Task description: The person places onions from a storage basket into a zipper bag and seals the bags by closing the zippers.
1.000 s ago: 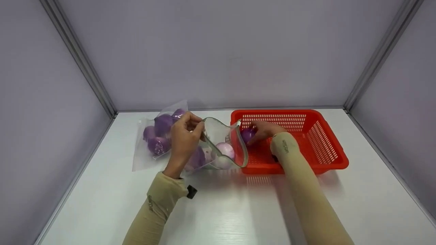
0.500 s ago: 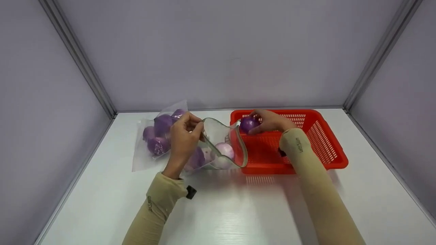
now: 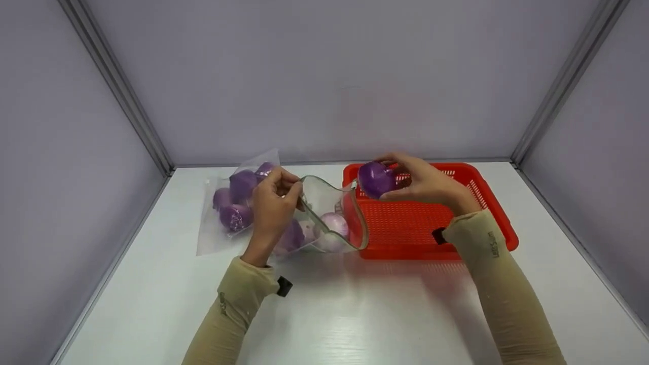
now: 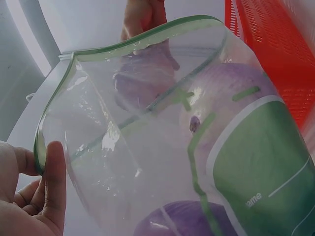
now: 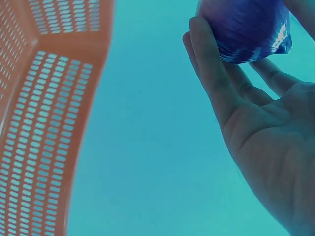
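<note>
My left hand [image 3: 274, 205] pinches the rim of a clear zip bag [image 3: 362, 230], whose mouth gapes toward the right. Inside it lie a pale pink-and-white onion [image 3: 334, 223] and a darker purple piece [image 3: 291, 236]. In the left wrist view the bag's green zip strip and green printed label [image 4: 266, 162] show. My right hand [image 3: 428, 183] holds a shiny purple onion [image 3: 376, 180] between fingers and thumb, raised over the back left of the red basket, beside the bag's mouth. The right wrist view shows the fingers supporting this onion [image 5: 246, 29].
The red perforated basket [image 3: 426, 252] stands right of the bag, its left rim beside the bag's mouth. Behind my left hand, clear bags [image 3: 208, 241] with several purple vegetables [image 3: 237, 217] lie on the white table [image 3: 324, 314]. Grey walls enclose the back and sides.
My right hand has lifted the purple onion out of the basket, up and back, and its wrist has swung to the right. My left hand and the bag stay nearly still.
</note>
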